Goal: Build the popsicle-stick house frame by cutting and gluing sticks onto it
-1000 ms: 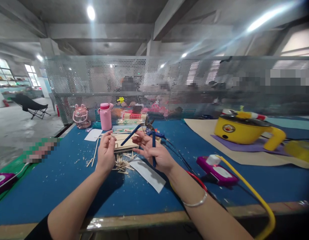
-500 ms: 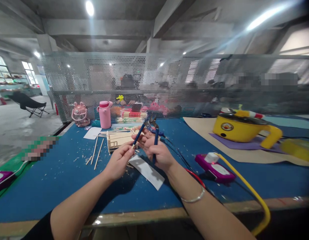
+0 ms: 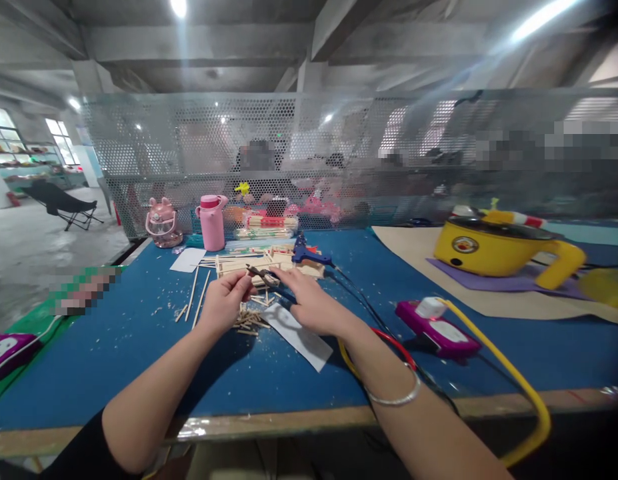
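Thumb and fingers of my left hand (image 3: 226, 300) are closed in a pinch on a thin wooden stick, mostly hidden by the fingertips. At those fingertips are the dark jaws of the cutting pliers (image 3: 261, 272). My right hand (image 3: 311, 303) is wrapped round their blue handles, with the forefinger reaching forward along the tool. Just behind both hands lies a flat frame of pale wooden sticks (image 3: 226, 265), partly covered by them. Below the pliers, a heap of short stick pieces (image 3: 251, 320) rests on the blue tabletop, beside a white paper strip (image 3: 301, 340).
A blue glue gun (image 3: 311, 255) lies behind my right hand, its cable trailing right. Long sticks (image 3: 191, 297) lie leftward. Pink bottle (image 3: 211, 227), clear jug (image 3: 163, 227), purple power strip (image 3: 439, 333) and yellow electric pot (image 3: 489, 253) stand around. A perforated screen (image 3: 189, 147) closes the back.
My hands came together, then the pliers tipped from upright to pointing left, with their jaws at my left fingertips. The left hand moved right, then slightly back left. The view tilted down a little.
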`<state>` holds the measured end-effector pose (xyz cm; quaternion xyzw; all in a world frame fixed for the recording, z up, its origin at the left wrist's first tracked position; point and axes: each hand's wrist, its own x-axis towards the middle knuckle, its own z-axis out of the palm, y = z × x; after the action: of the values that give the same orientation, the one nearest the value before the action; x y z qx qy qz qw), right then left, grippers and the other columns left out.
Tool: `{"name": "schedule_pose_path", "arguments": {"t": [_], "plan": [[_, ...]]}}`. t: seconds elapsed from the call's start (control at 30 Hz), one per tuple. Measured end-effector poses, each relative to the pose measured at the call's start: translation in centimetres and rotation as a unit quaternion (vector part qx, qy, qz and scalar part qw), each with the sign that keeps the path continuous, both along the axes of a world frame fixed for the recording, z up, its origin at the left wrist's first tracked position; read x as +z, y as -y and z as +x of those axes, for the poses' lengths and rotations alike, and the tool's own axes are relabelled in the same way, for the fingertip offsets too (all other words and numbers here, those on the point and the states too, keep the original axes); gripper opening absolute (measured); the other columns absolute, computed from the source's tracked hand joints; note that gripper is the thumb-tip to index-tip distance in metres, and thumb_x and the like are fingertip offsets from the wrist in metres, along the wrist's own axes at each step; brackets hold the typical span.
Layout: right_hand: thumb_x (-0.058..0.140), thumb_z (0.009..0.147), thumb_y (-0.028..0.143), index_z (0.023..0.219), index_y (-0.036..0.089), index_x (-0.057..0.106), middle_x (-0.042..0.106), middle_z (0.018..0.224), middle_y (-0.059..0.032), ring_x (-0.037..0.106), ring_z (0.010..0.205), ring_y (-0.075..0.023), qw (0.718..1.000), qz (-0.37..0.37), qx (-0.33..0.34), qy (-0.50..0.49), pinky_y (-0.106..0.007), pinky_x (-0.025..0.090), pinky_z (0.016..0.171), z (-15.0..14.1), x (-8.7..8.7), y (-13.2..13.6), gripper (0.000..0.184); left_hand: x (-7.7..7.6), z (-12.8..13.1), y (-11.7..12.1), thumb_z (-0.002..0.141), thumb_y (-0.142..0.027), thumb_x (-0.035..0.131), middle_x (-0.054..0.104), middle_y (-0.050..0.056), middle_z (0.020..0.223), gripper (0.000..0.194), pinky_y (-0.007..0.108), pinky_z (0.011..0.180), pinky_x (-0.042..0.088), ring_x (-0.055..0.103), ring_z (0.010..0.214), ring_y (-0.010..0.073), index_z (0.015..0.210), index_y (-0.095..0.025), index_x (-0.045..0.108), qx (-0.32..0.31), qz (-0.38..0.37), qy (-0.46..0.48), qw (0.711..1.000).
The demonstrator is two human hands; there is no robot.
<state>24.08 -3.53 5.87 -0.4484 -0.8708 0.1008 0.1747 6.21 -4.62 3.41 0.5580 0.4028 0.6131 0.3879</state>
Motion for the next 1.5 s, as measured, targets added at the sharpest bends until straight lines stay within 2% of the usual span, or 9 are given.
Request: {"name": "schedule_pose_path", "arguments": {"t": [0.1,0.37,0.57,0.77,0.93,1.1,1.2,1.37,1.5], "plan": [[0.042,0.062,0.0,0.138,0.02,0.029,0.043,0.125,-0.0133,0.039,0.117,-0.0257,1.0,0.003,0.005,0.0,-0.042,0.027,0.1,0.0,0.2,0.1,0.079,0.1,-0.2,0.1,0.073,-0.037,0.059,0.057,0.0,0.054,0.024,0.019,0.048,0.036,0.045,0.047,0.0075,0.062,-0.015,0.062,-0.006,0.021,-0.054,0.998],[0.042,0.06,-0.001,0.133,0.026,0.035,0.044,0.129,-0.0072,0.044,0.115,-0.0221,0.998,0.002,0.044,-0.047,-0.035,0.037,0.094,0.6,-0.3,-0.4,0.078,0.6,-0.5,0.4,0.076,-0.033,0.054,0.054,-0.001,0.053,0.024,0.02,0.048,0.034,0.043,0.047,0.008,0.059,-0.016,0.057,-0.007,0.02,-0.11,0.994],[0.043,0.06,-0.001,0.132,0.021,0.039,0.05,0.125,-0.0094,0.048,0.112,-0.0219,0.996,0.01,0.07,-0.061,-0.037,0.038,0.095,0.7,-0.4,-0.8,0.075,0.5,-0.8,0.4,0.081,-0.034,0.045,0.051,-0.002,0.057,0.027,0.02,0.052,0.033,0.041,0.051,0.0075,0.062,-0.015,0.053,-0.029,0.027,-0.166,0.985],[0.047,0.063,0.004,0.129,0.021,0.043,0.053,0.124,-0.01,0.051,0.109,-0.0235,0.997,0.031,0.043,-0.062,-0.038,0.041,0.092,0.2,-0.5,-0.4,0.069,0.3,-1.1,0.1,0.083,-0.037,0.043,0.048,-0.003,0.057,0.029,0.021,0.053,0.034,0.041,0.052,0.0081,0.064,-0.016,0.05,-0.036,0.035,-0.188,0.981],[0.048,0.063,0.007,0.13,0.012,0.042,0.049,0.129,-0.0148,0.046,0.116,-0.0246,0.998,0.037,0.037,-0.044,-0.039,0.038,0.096,-0.3,-1.0,-0.3,0.067,-0.1,-0.8,0.3,0.08,-0.047,0.043,0.055,0.0,0.063,0.036,0.022,0.054,0.035,0.046,0.055,0.0106,0.07,-0.015,0.055,-0.011,0.024,-0.216,0.976],[0.049,0.063,0.008,0.13,0.016,0.043,0.049,0.128,-0.0122,0.046,0.115,-0.0228,0.996,0.059,0.035,-0.049,-0.037,0.038,0.096,-0.7,-2.1,-0.8,0.067,-0.6,-0.6,0.0,0.082,-0.049,0.036,0.044,-0.003,0.046,0.043,0.023,0.046,0.027,0.038,0.044,0.0097,0.056,-0.017,0.049,0.022,-0.036,-0.262,0.964],[0.05,0.065,0.01,0.128,0.012,0.044,0.051,0.125,-0.0136,0.046,0.115,-0.0224,0.994,0.078,0.029,-0.066,-0.036,0.036,0.097,-1.2,-3.0,-0.9,0.063,-0.8,-0.9,-0.3,0.081,-0.049,0.036,0.039,-0.004,0.044,0.044,0.023,0.044,0.024,0.033,0.043,0.0088,0.051,-0.018,0.043,0.024,-0.03,-0.281,0.959],[0.047,0.066,0.006,0.127,0.013,0.043,0.055,0.115,-0.0123,0.049,0.106,-0.0209,0.991,0.118,-0.016,-0.057,-0.033,0.039,0.09,-2.3,-4.0,-0.5,0.062,-0.5,-1.5,-0.3,0.079,-0.049,0.037,0.037,-0.004,0.044,0.044,0.024,0.044,0.022,0.032,0.043,0.009,0.048,-0.019,0.037,0.047,-0.02,-0.306,0.951],[0.046,0.069,0.006,0.126,0.013,0.045,0.057,0.103,-0.0131,0.05,0.094,-0.0226,0.981,0.181,-0.071,0.005,-0.033,0.039,0.081,-2.7,-3.6,0.0,0.058,-0.6,-1.3,-0.3,0.08,-0.05,0.034,0.037,-0.004,0.042,0.045,0.024,0.045,0.024,0.034,0.042,0.0095,0.047,-0.019,0.037,0.043,-0.041,-0.293,0.954]]}}
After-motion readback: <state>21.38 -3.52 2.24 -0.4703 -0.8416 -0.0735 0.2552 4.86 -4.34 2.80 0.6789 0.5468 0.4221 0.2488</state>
